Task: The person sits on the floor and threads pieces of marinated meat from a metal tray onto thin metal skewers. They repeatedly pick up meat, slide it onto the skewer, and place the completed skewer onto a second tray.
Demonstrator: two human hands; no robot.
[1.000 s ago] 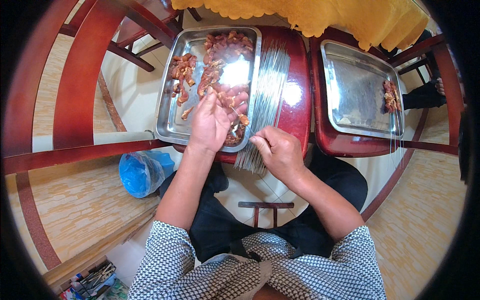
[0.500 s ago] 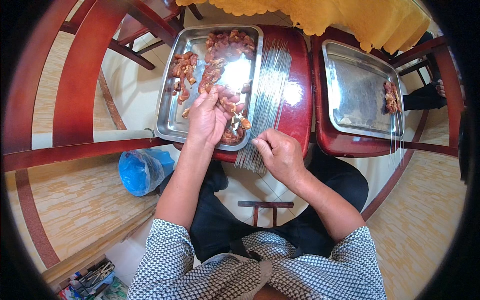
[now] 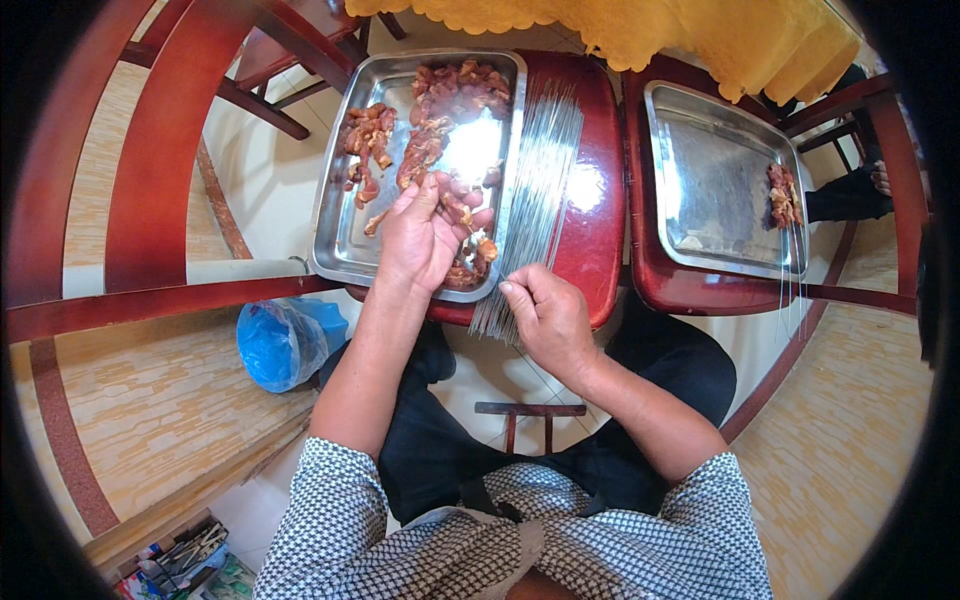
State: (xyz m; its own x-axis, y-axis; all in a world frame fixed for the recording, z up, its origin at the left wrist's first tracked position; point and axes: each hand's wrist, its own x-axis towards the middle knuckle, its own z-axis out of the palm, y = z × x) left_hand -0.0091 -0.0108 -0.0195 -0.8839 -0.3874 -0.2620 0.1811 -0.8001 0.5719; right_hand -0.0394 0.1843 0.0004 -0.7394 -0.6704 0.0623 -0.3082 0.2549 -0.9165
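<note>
Left hand (image 3: 420,235) loosely grips meat (image 3: 456,208) over the left tray (image 3: 330,210); right hand (image 3: 550,315) pinches a skewer (image 3: 497,267); any print on near-left clutter (image 3: 182,560) is illegible

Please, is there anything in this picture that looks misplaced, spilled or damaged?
No spill or damage shows. Slightly odd: the loaded skewers in the right tray poke their bare ends past its near rim, and the loose skewers overhang the edge of the red seat, so their ends hang unsupported.
</note>
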